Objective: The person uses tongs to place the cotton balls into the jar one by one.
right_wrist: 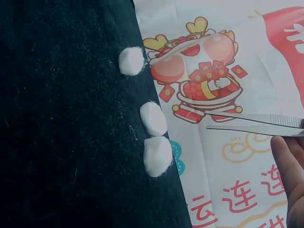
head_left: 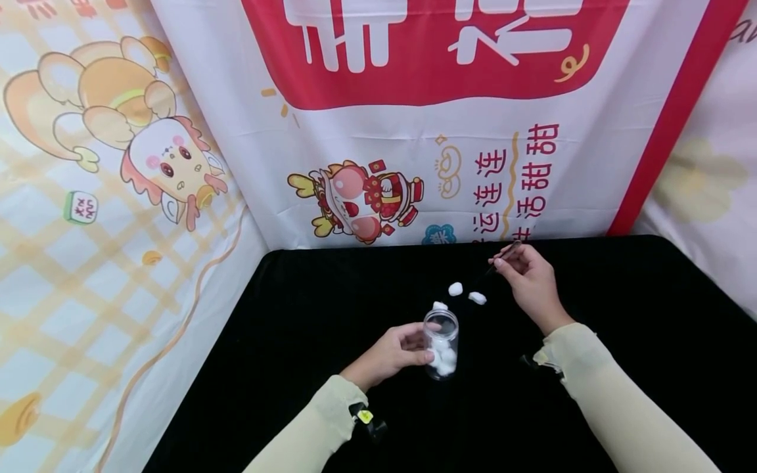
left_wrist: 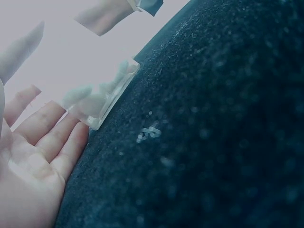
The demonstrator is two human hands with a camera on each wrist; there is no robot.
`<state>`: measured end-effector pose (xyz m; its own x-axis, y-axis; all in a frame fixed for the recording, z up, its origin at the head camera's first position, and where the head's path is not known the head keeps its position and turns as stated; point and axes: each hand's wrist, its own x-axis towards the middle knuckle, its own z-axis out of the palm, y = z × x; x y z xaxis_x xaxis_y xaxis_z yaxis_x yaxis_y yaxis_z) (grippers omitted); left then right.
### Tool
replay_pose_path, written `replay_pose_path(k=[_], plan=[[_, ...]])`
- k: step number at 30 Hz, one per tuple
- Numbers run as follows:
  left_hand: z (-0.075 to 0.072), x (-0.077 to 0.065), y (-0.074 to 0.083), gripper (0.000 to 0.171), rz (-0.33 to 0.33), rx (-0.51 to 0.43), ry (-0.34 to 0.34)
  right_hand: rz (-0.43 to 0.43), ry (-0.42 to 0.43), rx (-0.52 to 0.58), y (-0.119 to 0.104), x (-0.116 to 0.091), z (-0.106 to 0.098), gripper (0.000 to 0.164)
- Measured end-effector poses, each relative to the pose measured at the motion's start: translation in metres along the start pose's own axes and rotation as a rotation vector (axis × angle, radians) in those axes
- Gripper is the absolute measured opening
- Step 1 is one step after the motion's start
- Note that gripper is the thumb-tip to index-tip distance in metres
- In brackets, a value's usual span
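My left hand (head_left: 393, 355) holds an open-mouthed clear jar (head_left: 451, 332) upright on the table, thumb in front and fingers behind it. White cotton balls (head_left: 445, 360) fill its lower part. In the left wrist view, the jar (left_wrist: 99, 116) looks washed out by glare beside the fingers. My right hand (head_left: 535, 282) pinches metal tweezers (right_wrist: 259, 118), whose tips stand slightly apart with nothing between them. Three loose cotton balls lie on the cloth: one (head_left: 439, 306) just behind the jar, another (head_left: 455, 289) farther back, and a third (head_left: 477, 298) nearest the tweezers.
A black cloth (head_left: 284, 341) covers the table. Behind it hangs a white and red printed banner (head_left: 367, 125). A yellow checked printed sheet (head_left: 118, 276) hangs on the left, and a pale one (head_left: 704, 190) on the right.
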<state>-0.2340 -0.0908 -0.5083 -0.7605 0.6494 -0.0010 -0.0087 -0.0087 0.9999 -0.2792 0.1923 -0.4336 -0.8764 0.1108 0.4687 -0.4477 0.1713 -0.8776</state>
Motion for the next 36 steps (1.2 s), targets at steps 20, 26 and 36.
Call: replay_pose_path(k=[20, 26, 36], plan=[[0.0, 0.0, -0.001, 0.046, -0.004, 0.033, 0.006, 0.064, 0.014, 0.072, 0.041, 0.008, -0.009, 0.026], [-0.001, -0.001, 0.0, 0.046, -0.001, 0.033, 0.005, 0.112, 0.061, 0.255, 0.047, 0.009, -0.011, 0.025], [-0.002, -0.001, 0.001, 0.046, -0.008, 0.019, -0.001, 0.126, 0.13, 0.354, 0.059, 0.007, -0.01, 0.031]])
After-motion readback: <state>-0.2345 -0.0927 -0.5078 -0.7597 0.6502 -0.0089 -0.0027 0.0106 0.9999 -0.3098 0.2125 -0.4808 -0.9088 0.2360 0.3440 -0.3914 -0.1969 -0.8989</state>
